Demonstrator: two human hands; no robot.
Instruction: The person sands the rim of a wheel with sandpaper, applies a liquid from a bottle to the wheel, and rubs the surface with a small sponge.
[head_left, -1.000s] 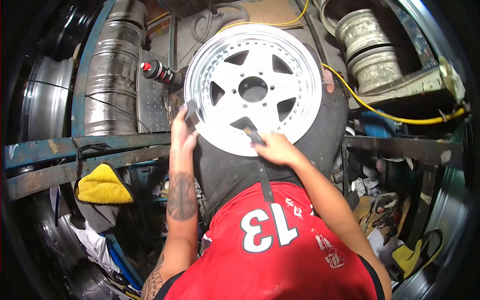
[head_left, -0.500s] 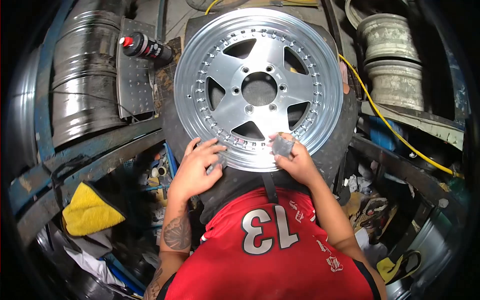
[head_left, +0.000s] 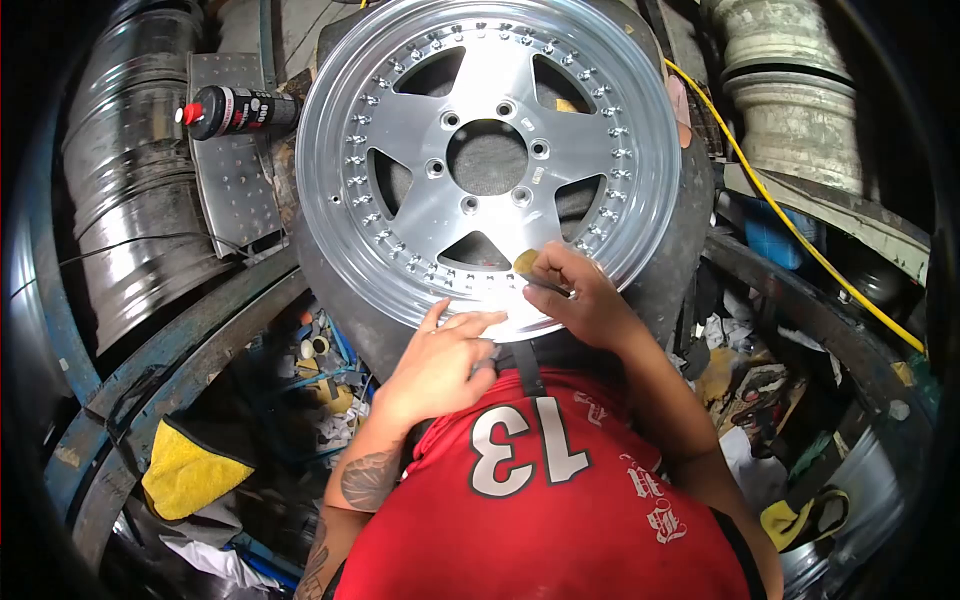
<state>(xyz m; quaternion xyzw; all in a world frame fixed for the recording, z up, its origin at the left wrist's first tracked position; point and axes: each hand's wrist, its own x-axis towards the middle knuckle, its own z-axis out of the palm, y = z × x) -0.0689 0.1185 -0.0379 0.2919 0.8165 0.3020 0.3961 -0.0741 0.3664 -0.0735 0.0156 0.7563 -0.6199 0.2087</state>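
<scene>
A polished metal wheel rim [head_left: 405,125] lies face up in front of me, with a ring of small bolts round its five-spoke centre. My right hand [head_left: 590,305] pinches a small piece of sandpaper [head_left: 525,262], its yellowish face showing, over the near part of the bolt ring. On the near lip rests my left hand [head_left: 440,365], fingers stretched out and thumb apart. Something grey shows between that thumb and the fingers; I cannot make out what it is. Under the wheel is a black tire [head_left: 335,290].
A dark bottle with a red cap [head_left: 235,112] lies left of the wheel, by a perforated metal plate [head_left: 225,190]. Metal drums [head_left: 135,210] stand at left, old rims [head_left: 795,125] at right. A yellow hose [head_left: 770,210] runs down the right. A yellow cloth [head_left: 195,470] hangs lower left.
The view has shifted, so the wheel sits further up and left. My right hand has turned the sandpaper, showing its yellowish face instead of grey. My left hand's fingers reach further right along the lip.
</scene>
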